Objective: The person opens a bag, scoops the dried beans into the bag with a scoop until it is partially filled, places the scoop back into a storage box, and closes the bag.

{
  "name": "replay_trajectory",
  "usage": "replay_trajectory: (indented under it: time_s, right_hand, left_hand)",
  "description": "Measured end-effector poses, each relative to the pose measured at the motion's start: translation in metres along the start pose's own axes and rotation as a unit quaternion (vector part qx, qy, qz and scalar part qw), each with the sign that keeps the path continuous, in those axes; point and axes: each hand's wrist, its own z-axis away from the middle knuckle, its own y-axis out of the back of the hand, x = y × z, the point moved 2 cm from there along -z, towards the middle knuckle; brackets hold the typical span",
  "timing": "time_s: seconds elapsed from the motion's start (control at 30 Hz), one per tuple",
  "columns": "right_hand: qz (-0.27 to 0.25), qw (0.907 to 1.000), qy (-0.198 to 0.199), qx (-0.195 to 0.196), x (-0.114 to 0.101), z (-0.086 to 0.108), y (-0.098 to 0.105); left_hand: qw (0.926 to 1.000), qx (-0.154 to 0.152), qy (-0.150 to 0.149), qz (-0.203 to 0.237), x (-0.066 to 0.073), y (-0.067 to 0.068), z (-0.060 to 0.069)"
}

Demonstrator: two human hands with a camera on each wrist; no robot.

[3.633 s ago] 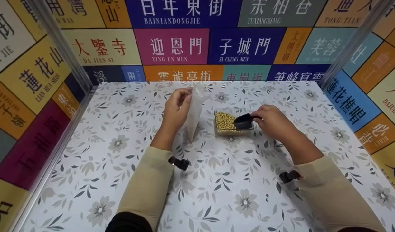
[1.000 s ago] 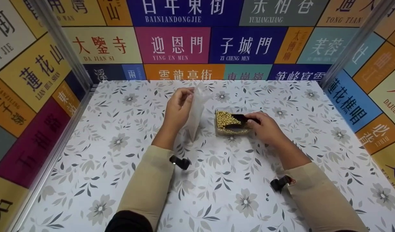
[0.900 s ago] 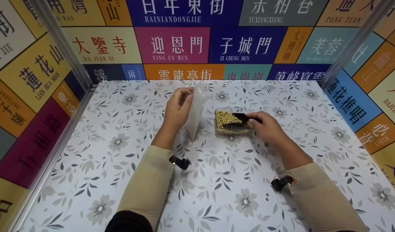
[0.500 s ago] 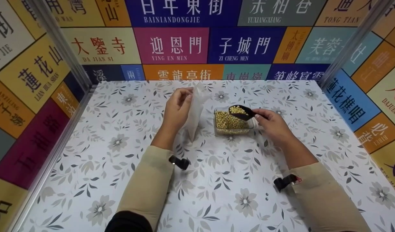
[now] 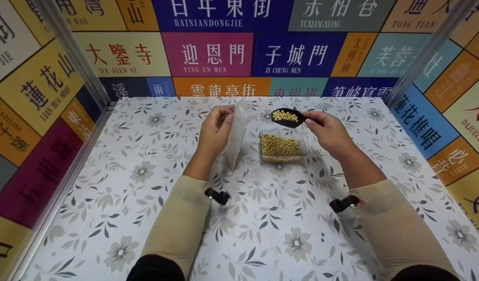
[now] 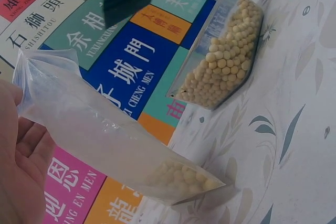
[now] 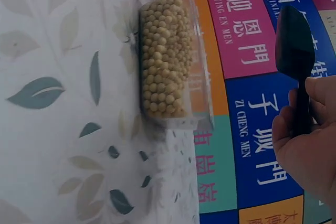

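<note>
My left hand [image 5: 216,128] pinches the top edge of a translucent zip bag [image 5: 237,136], which stands upright on the table. In the left wrist view some soybeans [image 6: 184,177] lie in the bottom of that bag [image 6: 105,124]. My right hand [image 5: 328,132] grips the handle of a small black scoop [image 5: 288,121], level in the air and loaded with soybeans [image 5: 285,115]. Below the scoop sits a clear rectangular container [image 5: 284,158] partly filled with soybeans [image 5: 280,145]. The right wrist view shows the scoop [image 7: 295,43] from its underside, apart from the container [image 7: 205,77].
A white tablecloth [image 5: 255,226] with grey flowers and leaves covers the table. Panels with coloured signs [image 5: 208,54] stand along the back and both sides. Metal posts [image 5: 426,50] mark the corners.
The scoop went into the soybeans in the container, came up loaded, and has risen above the container's far edge, slightly leftward. The left hand and the bag have stayed in place.
</note>
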Motion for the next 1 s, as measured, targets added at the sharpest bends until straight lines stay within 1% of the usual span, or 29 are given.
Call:
replay_trajectory:
  time_s: [0.13, 0.23, 0.37, 0.43, 0.47, 0.53, 0.67, 0.7, 0.77, 0.87, 0.93, 1.0]
  right_hand:
    - [0.028, 0.9993, 0.023, -0.004, -0.026, -0.011, -0.006]
    - [0.063, 0.9971, 0.042, -0.005, -0.044, -0.018, -0.012]
    - [0.112, 0.9918, 0.061, -0.007, -0.064, -0.026, -0.022]
    - [0.141, 0.9877, 0.067, -0.013, -0.072, -0.029, -0.027]
    - [0.159, 0.9847, 0.07, -0.015, -0.076, -0.03, -0.03]
    - [0.203, 0.9758, 0.08, -0.019, -0.085, -0.032, -0.034]
    - [0.293, 0.9498, 0.109, -0.02, -0.103, -0.033, -0.042]
    - [0.31, 0.9432, 0.117, -0.019, -0.107, -0.033, -0.044]
    - [0.334, 0.9334, 0.131, -0.016, -0.114, -0.033, -0.046]
    - [0.349, 0.9254, 0.148, -0.011, -0.121, -0.032, -0.048]
    - [0.352, 0.9228, 0.155, -0.007, -0.122, -0.031, -0.049]
    - [0.352, 0.9222, 0.159, -0.006, -0.123, -0.031, -0.049]
  left_hand:
    - [1.0, -0.001, -0.001, -0.001, 0.0, 0.0, 0.0]
    - [1.0, -0.001, 0.001, -0.002, -0.001, 0.0, 0.0]
    - [1.0, 0.001, 0.003, -0.004, -0.001, -0.001, 0.0]
    - [1.0, 0.0, 0.004, -0.007, 0.0, -0.001, 0.0]
    - [1.0, -0.002, 0.004, -0.007, 0.0, -0.001, 0.0]
    - [0.9999, -0.004, 0.002, -0.01, 0.0, -0.002, 0.0]
    - [0.9999, -0.005, -0.005, -0.008, 0.001, -0.002, 0.0]
    - [1.0, -0.005, -0.005, -0.006, 0.001, -0.002, 0.0]
    - [1.0, -0.003, -0.007, -0.002, 0.001, -0.002, 0.0]
    - [1.0, 0.0, -0.007, 0.002, 0.001, -0.001, -0.001]
    - [1.0, 0.002, -0.007, 0.001, 0.001, 0.0, -0.001]
    - [1.0, 0.003, -0.008, 0.0, 0.001, 0.001, 0.0]
